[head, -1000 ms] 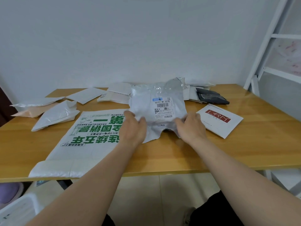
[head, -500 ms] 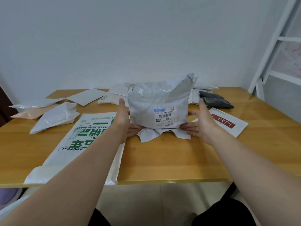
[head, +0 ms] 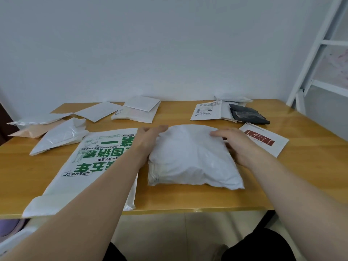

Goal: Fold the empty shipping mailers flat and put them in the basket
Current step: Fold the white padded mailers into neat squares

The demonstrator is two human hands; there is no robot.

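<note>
**Both hands press a folded white mailer on the table**

The white mailer [head: 192, 159] lies doubled over and puffy on the wooden table [head: 188, 200], between the person's forearms and close to the near edge. The left hand [head: 148, 137] rests on its far left corner with the fingers laid across the top, fairly straight. The thumb is hidden, so a pinch cannot be ruled out. The right hand [head: 238, 146] lies spread and flat on the far right part, with its fingers pointing inward toward the left hand. Neither hand lifts the mailer.

Under the left wrist and forearm lies a large mailer with green print [head: 90, 166]. It is flat, and its near end hangs past the table edge. Further out to the left of that hand sits a crumpled white mailer [head: 60, 136], with a peach mailer [head: 28, 131] beyond it.

Just outside the right hand lies a white envelope with a red logo [head: 263, 142]. Beyond the fingertips of both hands, well apart from them, are flat white envelopes [head: 143, 105], a labelled mailer [head: 206, 110] and a black mailer [head: 246, 115].
</note>
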